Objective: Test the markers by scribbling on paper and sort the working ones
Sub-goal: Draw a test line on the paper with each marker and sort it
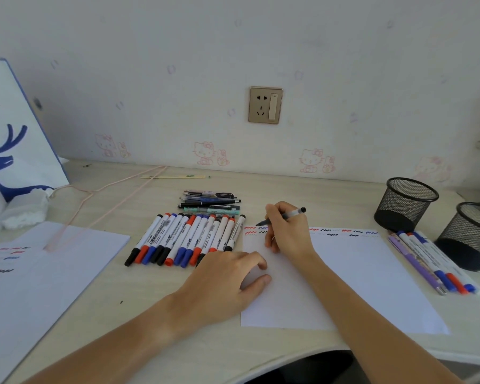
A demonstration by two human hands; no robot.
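Note:
My right hand (287,231) grips a black pen (291,214) with its tip on the top left of the white paper (358,275), among red, blue and black squiggles (344,231). My left hand (233,278) rests on the paper's left edge with fingers loosely bent, holding it down. A row of several white markers (186,238) with black, red and blue caps lies left of the paper. A small pile of pens (209,202) lies behind that row. Several more markers and pens (432,260) lie right of the paper.
Two black mesh pen cups (405,203) (471,234) stand at the right. A second scribbled sheet (39,273) lies at the left with a pink wire hanger (94,209) partly on it. A white and blue paper bag (14,134) stands far left. The desk's front edge curves in below.

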